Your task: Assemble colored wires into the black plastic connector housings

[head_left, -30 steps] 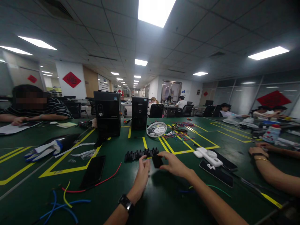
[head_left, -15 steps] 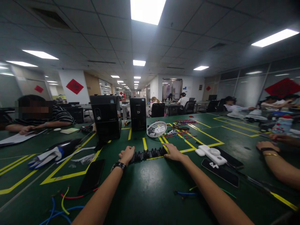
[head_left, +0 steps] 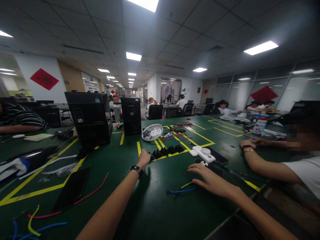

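My left hand [head_left: 144, 160] is closed at the left end of a row of small black plastic parts [head_left: 166, 152], touching it or very close. Its fingertips are hidden, so I cannot tell what they grip. To the right, my right hand [head_left: 210, 176] is open with fingers spread, holding nothing. It hovers near a short blue wire [head_left: 182, 190] and a yellow-green wire [head_left: 186, 185], and partly covers a dark phone [head_left: 217, 170]. A white device with a round top [head_left: 205, 152] lies just beyond that hand.
Two black computer cases [head_left: 87, 121] [head_left: 131, 116] stand at the back left. Between them and the wire bundles [head_left: 178, 136] sits a white basket [head_left: 152, 132]. A black phone [head_left: 72, 188], a red wire [head_left: 92, 192] and blue wires [head_left: 47, 226] lie front left. A co-worker's arm [head_left: 262, 161] rests at right.
My right hand has left the right end of the black row, moving right and nearer to me. My left hand stays at the left end. The view has turned right.
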{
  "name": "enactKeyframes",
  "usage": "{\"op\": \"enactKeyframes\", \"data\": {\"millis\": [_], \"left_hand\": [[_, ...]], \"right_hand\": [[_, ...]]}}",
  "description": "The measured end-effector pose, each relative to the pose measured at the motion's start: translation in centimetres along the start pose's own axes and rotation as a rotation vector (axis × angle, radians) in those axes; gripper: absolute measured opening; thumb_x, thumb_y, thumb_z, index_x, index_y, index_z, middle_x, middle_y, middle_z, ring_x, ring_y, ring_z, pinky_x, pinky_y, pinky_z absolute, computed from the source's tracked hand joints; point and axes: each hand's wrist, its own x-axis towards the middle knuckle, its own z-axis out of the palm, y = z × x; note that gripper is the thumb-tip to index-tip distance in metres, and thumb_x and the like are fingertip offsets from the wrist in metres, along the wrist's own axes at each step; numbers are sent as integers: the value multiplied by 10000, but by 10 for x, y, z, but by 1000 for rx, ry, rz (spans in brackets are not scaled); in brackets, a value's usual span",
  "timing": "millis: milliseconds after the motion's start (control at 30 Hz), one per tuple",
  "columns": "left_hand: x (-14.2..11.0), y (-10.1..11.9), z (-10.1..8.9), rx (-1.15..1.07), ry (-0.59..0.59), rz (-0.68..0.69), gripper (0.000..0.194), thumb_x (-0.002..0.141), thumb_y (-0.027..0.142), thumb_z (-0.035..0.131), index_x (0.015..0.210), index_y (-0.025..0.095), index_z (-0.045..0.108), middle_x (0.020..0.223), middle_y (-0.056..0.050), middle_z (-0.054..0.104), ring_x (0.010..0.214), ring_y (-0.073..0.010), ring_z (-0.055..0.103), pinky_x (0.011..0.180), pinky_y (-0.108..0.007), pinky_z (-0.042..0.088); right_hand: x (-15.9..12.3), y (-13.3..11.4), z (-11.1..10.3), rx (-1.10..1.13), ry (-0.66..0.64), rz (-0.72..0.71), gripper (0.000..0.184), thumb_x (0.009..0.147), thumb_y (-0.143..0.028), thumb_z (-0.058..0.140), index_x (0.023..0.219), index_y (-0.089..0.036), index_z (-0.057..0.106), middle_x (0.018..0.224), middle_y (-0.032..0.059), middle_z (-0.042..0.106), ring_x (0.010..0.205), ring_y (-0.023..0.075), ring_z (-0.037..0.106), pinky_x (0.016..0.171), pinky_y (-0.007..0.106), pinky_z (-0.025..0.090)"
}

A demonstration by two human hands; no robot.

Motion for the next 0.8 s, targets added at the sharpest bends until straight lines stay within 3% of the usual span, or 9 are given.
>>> {"op": "enactKeyframes", "data": {"millis": [100,200,333,467,533,667,800], "left_hand": [[-7,-2,9,110,-30,96,529,650,151,616,1162,125,484,1191,-201,566,1173,-303,464,948,-351,309],[-13,-7,6,193,-41,173,478,647,230,663,1099,162,523,1199,-176,549,1217,-327,396,963,-382,288],[-24,-13,-8,243,-59,248,342,648,262,680,957,176,562,1076,-129,577,1142,-305,440,935,-379,313],[-49,-20,-32,234,-49,311,404,618,170,676,993,186,524,1011,-84,556,1028,-239,503,890,-333,362],[-67,-26,-46,117,-76,310,441,632,138,646,1029,204,466,954,-53,558,919,-198,552,810,-302,412],[-97,-43,-71,-429,-229,177,499,673,186,666,1040,245,335,862,-8,587,739,-166,620,674,-285,477],[-99,-52,-87,-725,-124,153,561,641,191,728,1011,255,310,959,-36,620,805,-178,656,740,-313,500]], "right_hand": [[-3,-10,9,-10,-3,-7,361,874,-336,542,1227,-262,545,1249,75,531,1170,213,484,1021,372,382],[8,-22,28,-65,-21,-36,349,870,-334,555,1209,-253,552,1223,75,546,1138,219,499,980,365,405],[27,-32,58,-186,-16,-91,178,898,-228,490,1021,-228,619,1078,57,609,1005,204,553,870,355,431],[34,-29,74,-256,46,-107,173,881,-152,461,922,-203,621,967,55,635,908,188,575,802,322,419],[39,-25,74,-245,100,-83,178,872,-157,459,919,-201,625,940,56,644,889,187,586,792,309,417],[72,-29,63,-185,254,23,202,870,-220,434,931,-188,625,873,57,666,823,196,617,748,297,428],[136,-69,75,-38,401,13,207,877,-239,412,921,-171,602,791,52,664,719,181,622,670,271,427]]}}
